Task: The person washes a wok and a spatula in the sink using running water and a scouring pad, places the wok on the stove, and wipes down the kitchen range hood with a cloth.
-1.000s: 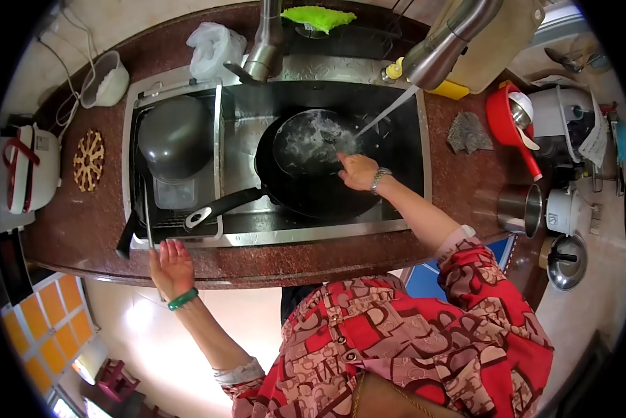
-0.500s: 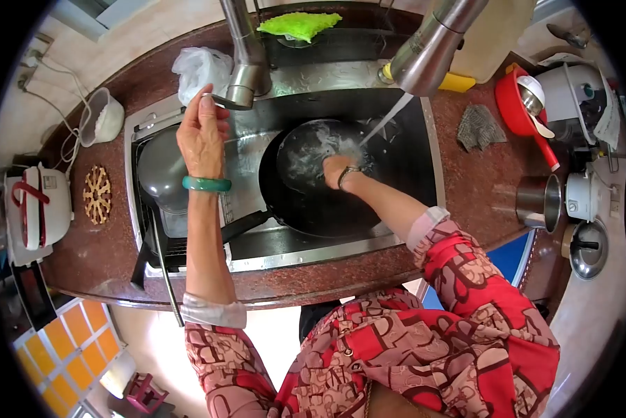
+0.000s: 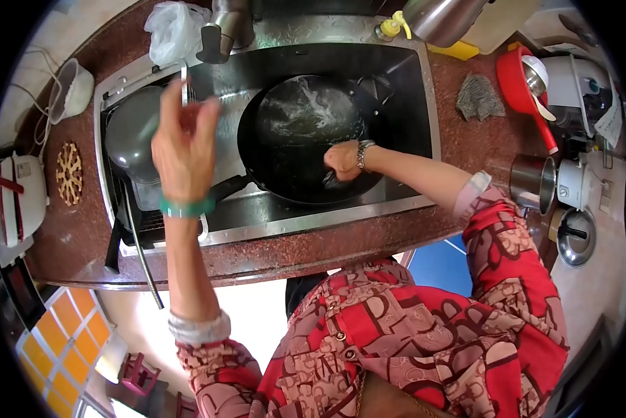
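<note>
A dark wok with a long black handle lies in the sink, with foamy water inside. My right hand, with a bracelet at the wrist, is down in the wok's near right part. Its fingers are closed around a dark, wiry scrubber, mostly covered by the hand. My left hand, a green bangle at its wrist, hovers over the sink's left side with thumb and fingers apart. It holds nothing and is slightly blurred. Beyond it stands the metal faucet; no stream of water shows.
A grey pot lid or bowl sits on the rack at the sink's left. A plastic bag and a yellow pump bottle are behind the sink. On the right counter lie a grey cloth, a red strainer and a steel pot.
My left hand has let go of the faucet handle and drawn back toward me. The water stream has stopped. My right hand has moved nearer within the wok, and the view has shifted.
</note>
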`<state>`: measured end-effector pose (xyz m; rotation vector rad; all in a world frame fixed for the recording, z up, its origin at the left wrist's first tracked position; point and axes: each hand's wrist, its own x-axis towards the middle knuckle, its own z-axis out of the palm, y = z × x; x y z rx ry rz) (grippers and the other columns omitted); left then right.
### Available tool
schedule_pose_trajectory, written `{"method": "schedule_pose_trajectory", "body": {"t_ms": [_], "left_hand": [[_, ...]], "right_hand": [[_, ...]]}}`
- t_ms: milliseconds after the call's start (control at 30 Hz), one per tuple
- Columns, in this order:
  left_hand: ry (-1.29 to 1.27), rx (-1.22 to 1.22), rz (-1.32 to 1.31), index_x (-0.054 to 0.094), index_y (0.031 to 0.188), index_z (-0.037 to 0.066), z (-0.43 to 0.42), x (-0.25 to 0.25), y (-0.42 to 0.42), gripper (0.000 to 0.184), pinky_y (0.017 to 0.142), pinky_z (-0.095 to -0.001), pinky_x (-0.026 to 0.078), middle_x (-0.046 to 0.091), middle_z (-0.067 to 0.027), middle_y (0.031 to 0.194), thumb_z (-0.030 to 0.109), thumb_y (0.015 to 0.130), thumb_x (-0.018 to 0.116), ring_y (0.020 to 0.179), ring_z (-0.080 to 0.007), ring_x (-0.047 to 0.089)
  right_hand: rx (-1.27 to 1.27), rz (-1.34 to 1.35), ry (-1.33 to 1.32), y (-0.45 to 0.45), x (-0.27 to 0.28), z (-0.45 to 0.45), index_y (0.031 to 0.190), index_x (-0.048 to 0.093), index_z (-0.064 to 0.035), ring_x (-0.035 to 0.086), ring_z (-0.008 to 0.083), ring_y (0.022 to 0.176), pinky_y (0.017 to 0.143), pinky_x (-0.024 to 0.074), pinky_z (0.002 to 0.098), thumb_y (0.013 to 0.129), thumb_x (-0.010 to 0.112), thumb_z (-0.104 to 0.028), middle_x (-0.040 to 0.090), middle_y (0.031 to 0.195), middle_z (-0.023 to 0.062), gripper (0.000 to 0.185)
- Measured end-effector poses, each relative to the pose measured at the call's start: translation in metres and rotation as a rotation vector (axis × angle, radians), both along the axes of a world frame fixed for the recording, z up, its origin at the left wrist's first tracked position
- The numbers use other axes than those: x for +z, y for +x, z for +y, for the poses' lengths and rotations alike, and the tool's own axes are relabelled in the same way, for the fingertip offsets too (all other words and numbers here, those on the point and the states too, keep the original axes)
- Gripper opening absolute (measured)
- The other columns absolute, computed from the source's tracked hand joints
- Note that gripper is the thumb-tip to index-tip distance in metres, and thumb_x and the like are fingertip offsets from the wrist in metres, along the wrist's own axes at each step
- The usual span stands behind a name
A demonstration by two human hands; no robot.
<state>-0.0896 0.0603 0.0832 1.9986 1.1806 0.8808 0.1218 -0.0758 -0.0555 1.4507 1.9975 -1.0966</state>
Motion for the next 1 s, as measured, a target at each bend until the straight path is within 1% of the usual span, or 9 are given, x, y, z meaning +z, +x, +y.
{"method": "schedule_pose_trajectory", "body": {"t_ms": [100,200,300,400,500,633,767,833,1000], "left_hand": [[0.243,-0.155,0.599,0.06,0.098,0.007,-0.029,-0.031,-0.052,0.029,0.069,-0.0387,0.044,0.058,-0.0113,0.086,0.021,0.073,0.066,0.078,-0.0286,0.055],[0.155,-0.175,0.809,0.06,0.094,0.008,-0.051,-0.04,-0.062,0.027,0.076,-0.04,0.041,0.057,-0.0087,0.094,0.023,0.073,0.066,0.085,-0.0304,0.052],[0.195,-0.157,0.768,0.06,0.094,0.009,-0.058,-0.054,-0.069,0.027,0.076,-0.0396,0.04,0.056,-0.0081,0.097,0.021,0.071,0.067,0.086,-0.0284,0.051],[0.224,-0.169,0.739,0.061,0.094,0.009,-0.062,-0.054,-0.073,0.028,0.076,-0.0399,0.039,0.055,-0.0073,0.096,0.017,0.068,0.069,0.088,-0.0274,0.049],[0.248,-0.16,0.74,0.062,0.093,0.01,-0.064,-0.054,-0.071,0.03,0.075,-0.0392,0.039,0.054,-0.0066,0.095,0.015,0.065,0.071,0.087,-0.0261,0.049],[0.241,-0.179,0.74,0.062,0.091,0.01,-0.065,-0.061,-0.072,0.029,0.075,-0.0383,0.038,0.055,-0.0066,0.092,0.015,0.064,0.071,0.086,-0.0255,0.049],[0.264,-0.193,0.701,0.063,0.09,0.009,-0.064,-0.064,-0.073,0.029,0.074,-0.0376,0.038,0.056,-0.0061,0.086,0.016,0.063,0.072,0.085,-0.0249,0.049],[0.284,-0.188,0.674,0.063,0.09,0.009,-0.063,-0.063,-0.074,0.029,0.074,-0.0375,0.038,0.057,-0.0059,0.084,0.016,0.063,0.072,0.085,-0.0248,0.049],[0.25,-0.163,0.685,0.063,0.089,0.009,-0.065,-0.064,-0.073,0.031,0.074,-0.0364,0.037,0.057,-0.0041,0.087,0.019,0.061,0.073,0.086,-0.0233,0.05]], "right_hand": [[-0.032,0.229,0.172,-0.036,-0.031,0.005,0.08,0.065,-0.0024,0.062,0.0324,0.081,0.069,0.0499,0.0402,0.068,0.056,-0.016,0.063,0.083,0.0208,0.02],[-0.252,0.025,0.28,-0.065,-0.035,0.051,0.085,0.065,-0.0046,0.062,0.0313,0.085,0.069,0.0503,0.0397,0.072,0.054,-0.014,0.063,0.089,0.018,0.019],[-0.397,-0.143,0.327,-0.032,-0.066,0.077,0.088,0.066,-0.0066,0.062,0.0302,0.088,0.071,0.0504,0.0384,0.077,0.052,-0.015,0.064,0.093,0.0145,0.02],[-0.316,-0.226,0.243,-0.003,-0.049,0.049,0.091,0.066,-0.0069,0.061,0.0298,0.091,0.074,0.0494,0.0404,0.076,0.054,-0.015,0.064,0.094,0.0131,0.02],[-0.092,-0.144,-0.057,-0.025,0.006,0.023,0.087,0.065,-0.0029,0.061,0.0315,0.088,0.075,0.0493,0.0391,0.071,0.056,-0.014,0.063,0.091,0.0171,0.021],[-0.207,0.103,0.23,-0.07,-0.022,0.035,0.082,0.064,0.0006,0.062,0.0323,0.085,0.073,0.0496,0.0395,0.068,0.059,-0.013,0.063,0.084,0.0207,0.02],[-0.355,-0.077,0.36,-0.044,-0.056,0.077,0.083,0.066,-0.0056,0.062,0.0299,0.087,0.071,0.0501,0.0383,0.073,0.058,-0.018,0.064,0.091,0.0161,0.018],[-0.339,-0.179,0.305,-0.032,-0.048,0.067,0.088,0.067,-0.0066,0.062,0.0291,0.089,0.073,0.0496,0.0373,0.074,0.056,-0.017,0.064,0.093,0.015,0.02],[-0.113,0.065,-0.027,-0.055,-0.013,0.033,0.088,0.064,0.0016,0.06,0.0329,0.09,0.078,0.048,0.0404,0.072,0.055,-0.011,0.061,0.095,0.0222,0.023]]}}
